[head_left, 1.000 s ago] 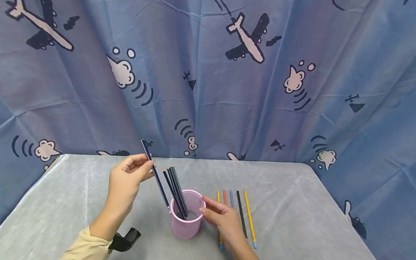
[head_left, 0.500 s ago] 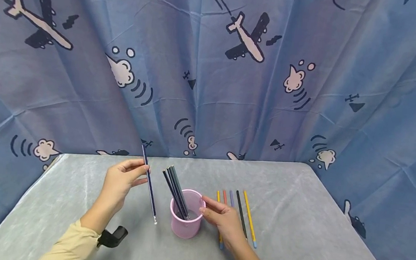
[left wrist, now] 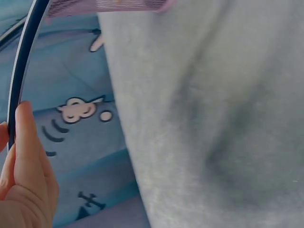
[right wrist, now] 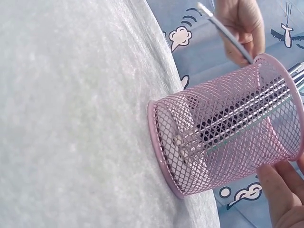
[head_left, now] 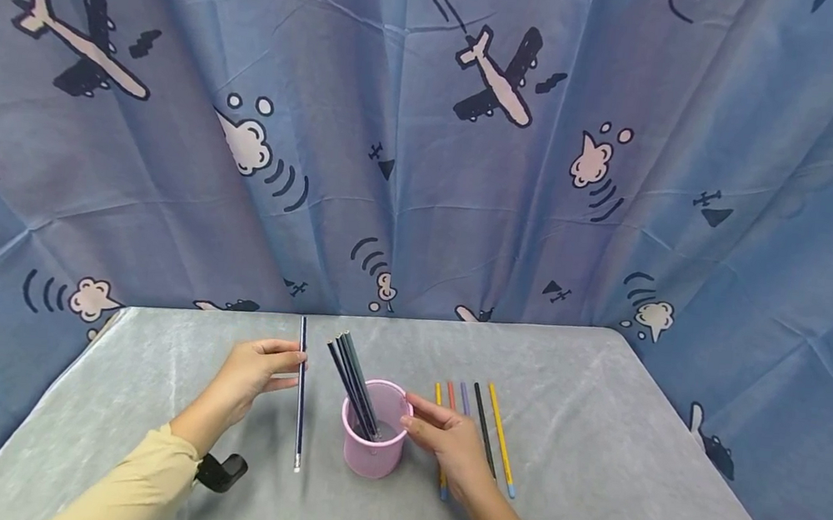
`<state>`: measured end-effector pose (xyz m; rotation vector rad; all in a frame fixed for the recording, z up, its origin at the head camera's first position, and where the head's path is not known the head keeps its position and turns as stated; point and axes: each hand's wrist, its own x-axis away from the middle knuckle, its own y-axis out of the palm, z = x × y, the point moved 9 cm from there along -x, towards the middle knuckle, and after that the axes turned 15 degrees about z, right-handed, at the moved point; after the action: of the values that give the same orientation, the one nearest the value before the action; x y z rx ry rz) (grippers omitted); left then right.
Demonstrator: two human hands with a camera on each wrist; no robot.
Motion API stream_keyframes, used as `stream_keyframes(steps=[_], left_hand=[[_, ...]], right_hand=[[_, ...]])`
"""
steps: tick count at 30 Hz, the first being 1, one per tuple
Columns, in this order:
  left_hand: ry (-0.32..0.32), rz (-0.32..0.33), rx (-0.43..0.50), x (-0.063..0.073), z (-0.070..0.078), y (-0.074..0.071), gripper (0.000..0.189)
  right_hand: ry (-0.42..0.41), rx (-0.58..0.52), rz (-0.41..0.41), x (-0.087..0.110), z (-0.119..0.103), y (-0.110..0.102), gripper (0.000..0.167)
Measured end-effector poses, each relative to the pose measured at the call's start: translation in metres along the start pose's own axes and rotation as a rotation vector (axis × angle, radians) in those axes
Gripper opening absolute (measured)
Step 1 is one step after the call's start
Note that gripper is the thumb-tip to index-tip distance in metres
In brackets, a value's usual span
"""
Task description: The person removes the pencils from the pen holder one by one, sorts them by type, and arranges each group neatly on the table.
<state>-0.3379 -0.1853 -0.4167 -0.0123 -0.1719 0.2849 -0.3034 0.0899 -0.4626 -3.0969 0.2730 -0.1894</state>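
Observation:
My left hand (head_left: 249, 376) pinches a dark blue pencil (head_left: 299, 416) between thumb and fingers, left of the cup. The pencil stands nearly upright with its white eraser end down; the left wrist view shows its dark shaft (left wrist: 23, 61) between the fingertips. A pink mesh pencil cup (head_left: 373, 457) stands on the table, and several dark pencils (head_left: 353, 384) lean to the left inside it. With thumb and fingers, my right hand (head_left: 454, 448) grips the cup's right rim. In the right wrist view the mesh wall (right wrist: 228, 128) shows the pencils through it.
Right of the cup, several pencils lie side by side on the grey cloth-covered table (head_left: 629, 473): a yellow one (head_left: 501, 440), a black one (head_left: 485, 430) and others partly behind the right hand. A blue curtain (head_left: 425, 169) with airplanes hangs behind the table.
My left hand has drawn the pencil left, away from the cup's rim, and lowered it, turning it from tilted to nearly upright. The right hand and the cup have stayed put.

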Motion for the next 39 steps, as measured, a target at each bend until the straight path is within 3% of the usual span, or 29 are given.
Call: stream_keyframes(steps=[10, 20, 29, 39], left_hand=[[-0.022, -0.035, -0.067, -0.006, -0.02, 0.004, 0.042], [-0.085, -0.088, -0.102, -0.011, -0.044, 0.012, 0.04], [-0.067, -0.092, -0.194, -0.018, -0.056, 0.018, 0.034], [-0.066, -0.088, -0.211, -0.023, -0.067, 0.025, 0.029]], right_hand=[[0.005, -0.007, 0.001, 0.0, 0.001, 0.0, 0.045], [0.003, -0.002, 0.006, -0.001, 0.001, -0.001, 0.044], [0.004, -0.006, -0.004, -0.001, 0.0, 0.0, 0.044], [0.002, -0.011, -0.009, -0.001, 0.0, 0.0, 0.044]])
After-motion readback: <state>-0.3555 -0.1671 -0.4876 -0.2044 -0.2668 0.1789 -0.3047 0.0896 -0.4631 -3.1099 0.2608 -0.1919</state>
